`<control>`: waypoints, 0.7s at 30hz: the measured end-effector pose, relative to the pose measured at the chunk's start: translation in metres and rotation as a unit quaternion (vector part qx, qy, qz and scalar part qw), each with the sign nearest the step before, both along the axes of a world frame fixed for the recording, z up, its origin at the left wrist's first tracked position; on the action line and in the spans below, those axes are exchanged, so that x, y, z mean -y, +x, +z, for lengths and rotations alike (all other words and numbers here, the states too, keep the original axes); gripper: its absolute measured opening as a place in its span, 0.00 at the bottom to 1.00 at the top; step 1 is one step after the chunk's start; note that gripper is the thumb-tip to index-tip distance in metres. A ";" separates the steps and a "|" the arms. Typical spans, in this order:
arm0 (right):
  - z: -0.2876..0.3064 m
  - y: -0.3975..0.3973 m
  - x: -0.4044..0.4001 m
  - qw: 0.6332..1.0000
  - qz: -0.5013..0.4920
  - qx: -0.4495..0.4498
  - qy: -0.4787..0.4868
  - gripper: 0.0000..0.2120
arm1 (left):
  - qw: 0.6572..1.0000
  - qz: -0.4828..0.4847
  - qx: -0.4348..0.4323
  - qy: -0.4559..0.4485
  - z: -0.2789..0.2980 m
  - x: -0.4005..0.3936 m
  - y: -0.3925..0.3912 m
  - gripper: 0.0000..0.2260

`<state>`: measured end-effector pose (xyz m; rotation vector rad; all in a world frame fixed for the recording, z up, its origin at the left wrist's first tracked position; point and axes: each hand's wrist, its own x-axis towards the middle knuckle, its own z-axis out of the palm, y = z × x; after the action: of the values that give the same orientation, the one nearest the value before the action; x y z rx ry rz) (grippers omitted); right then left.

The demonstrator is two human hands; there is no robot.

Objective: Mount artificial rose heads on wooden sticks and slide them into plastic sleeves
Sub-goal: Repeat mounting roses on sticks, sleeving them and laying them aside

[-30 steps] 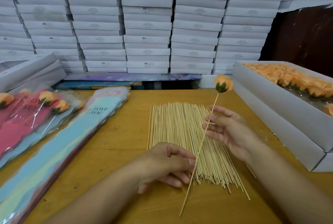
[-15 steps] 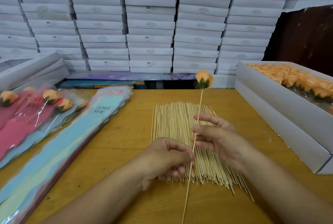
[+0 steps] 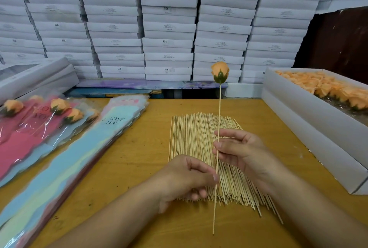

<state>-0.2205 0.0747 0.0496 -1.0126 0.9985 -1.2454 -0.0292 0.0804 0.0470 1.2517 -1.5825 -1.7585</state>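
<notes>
The lower tip of the thin wooden stick (image 3: 219, 120) ends near the 6 o'clock edge of the view, and I cannot tell if it touches the yellow wooden tabletop (image 3: 139, 148) or stands just above it. The stack of pastel plastic sleeves printed "LOVE YOU" (image 3: 65, 168) is cut off at the 7 o'clock corner. The open white cardboard box of peach rose heads (image 3: 310, 112) is cut off at the 3 o'clock edge. The small print on the wall of stacked white boxes (image 3: 169, 18) is too blurred to read, except for "SGS" on some.

The left hand (image 3: 187, 178) is curled, and its thumb and fingers pinch the stick on the lower part. The other fingers are bent under the palm, partly hidden. The right hand (image 3: 241, 152) is half open, palm to the left; its fingertips (image 3: 218, 145) hold the stick higher up, and the thumb is spread above them, close to the stick.

The stick stands almost upright between both hands. The peach artificial rose head with a green base (image 3: 220, 72) sits on its top end, at 12 o'clock from the hands and well apart from them. Under both hands lies the flat pile of bare wooden sticks (image 3: 197, 138), in the middle of the tabletop.

At 9 o'clock lie finished roses in pink plastic sleeves (image 3: 29, 124), beside the pastel stack.
</notes>
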 end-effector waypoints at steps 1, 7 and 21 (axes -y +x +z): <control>0.000 0.000 0.000 1.000 0.001 0.002 0.001 0.23 | 1.000 0.002 -0.004 -0.001 0.000 0.000 0.000 0.02; 0.000 0.003 -0.002 0.999 0.028 -0.017 0.010 0.21 | 1.000 0.013 -0.015 -0.022 0.001 0.003 0.001 0.02; -0.002 -0.010 0.005 1.000 0.010 0.004 0.028 0.19 | 0.851 0.289 0.315 -0.304 0.035 0.108 0.129 0.05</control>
<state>-0.2306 0.0698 0.0477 -0.9710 1.0093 -1.1988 0.0999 -0.0272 0.0817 1.7844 -1.6298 -0.4142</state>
